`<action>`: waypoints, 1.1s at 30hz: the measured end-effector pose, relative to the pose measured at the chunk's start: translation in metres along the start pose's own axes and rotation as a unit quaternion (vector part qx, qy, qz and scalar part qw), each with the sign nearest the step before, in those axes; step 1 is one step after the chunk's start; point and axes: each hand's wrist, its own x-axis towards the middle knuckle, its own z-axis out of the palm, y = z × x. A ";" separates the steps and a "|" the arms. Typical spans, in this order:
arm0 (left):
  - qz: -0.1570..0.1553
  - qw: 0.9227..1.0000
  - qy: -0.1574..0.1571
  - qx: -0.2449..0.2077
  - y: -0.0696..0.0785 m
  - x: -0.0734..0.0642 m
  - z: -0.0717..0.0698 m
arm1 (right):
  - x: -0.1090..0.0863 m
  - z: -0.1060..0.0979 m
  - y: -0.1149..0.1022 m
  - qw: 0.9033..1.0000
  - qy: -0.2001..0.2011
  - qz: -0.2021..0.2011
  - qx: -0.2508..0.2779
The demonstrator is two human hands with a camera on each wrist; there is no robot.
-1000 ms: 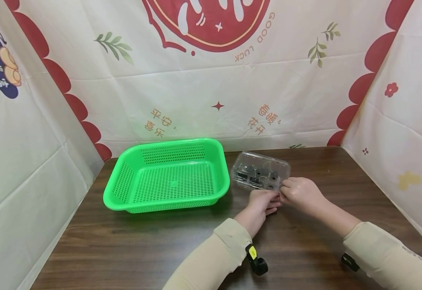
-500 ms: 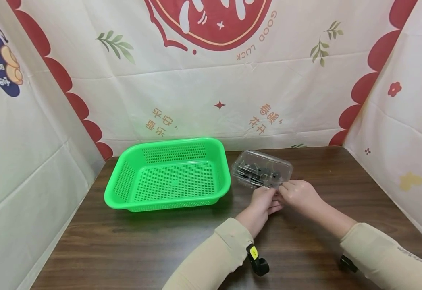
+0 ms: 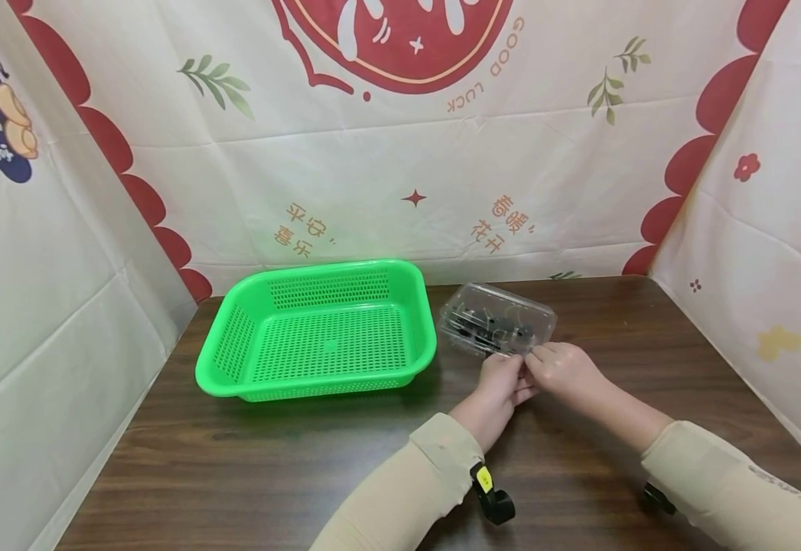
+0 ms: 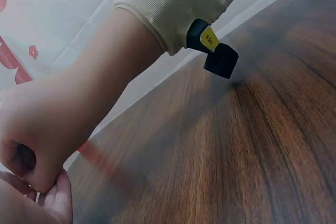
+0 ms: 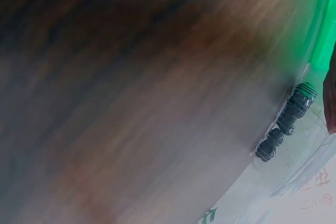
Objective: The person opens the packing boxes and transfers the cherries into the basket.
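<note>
A clear plastic box sits towards the far edge of the dark wood-grain desk, right of its middle and slightly askew. Dark contents show through its sides and top, with thin pale strands among them; they are too small and glossy to identify.

Both your hands meet at the box's near side, close to its near right corner. Your left hand pinches the near rim. Your right hand, fingers curled, pinches the rim just to the right, at the corner. Your hands touch each other; the left wrist view shows the curled right fingers against the left fingertips. Exactly which layer of plastic lies between your fingers is hidden.

Just left of the box, towards the desk's far left corner, stands a bright green basket with perforated walls and floor.

You wear beige sleeves. A black band with a yellow label hangs at your left cuff, and a dark device shows under the right one.

White cloth rises behind the desk's far edge and along both sides, printed with red scallops, green leaves, orange characters and a large red emblem.
</note>
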 end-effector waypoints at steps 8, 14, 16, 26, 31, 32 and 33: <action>0.023 0.999 0.005 -0.029 -0.003 -0.001 0.003 | -0.002 0.003 -0.003 1.000 0.016 -0.011 0.001; 0.030 0.998 0.029 -0.040 -0.005 -0.004 0.006 | 0.000 0.001 -0.003 0.999 0.028 -0.028 -0.008; 0.031 0.998 0.026 -0.047 -0.004 -0.006 0.005 | 0.003 -0.002 -0.002 0.999 0.024 -0.025 -0.012; -0.001 0.999 0.004 -0.042 -0.003 -0.008 0.004 | 0.008 -0.011 0.003 1.000 0.022 0.001 0.004; -0.023 1.000 0.002 -0.014 -0.001 -0.005 -0.001 | 0.010 -0.014 0.010 0.999 0.019 0.023 0.014; -0.027 1.000 0.003 -0.006 -0.001 -0.005 -0.002 | 0.010 -0.014 0.011 0.999 0.018 0.027 0.015; -0.030 1.000 0.000 0.003 -0.001 -0.004 -0.003 | 0.010 -0.015 0.012 0.999 0.017 0.030 0.014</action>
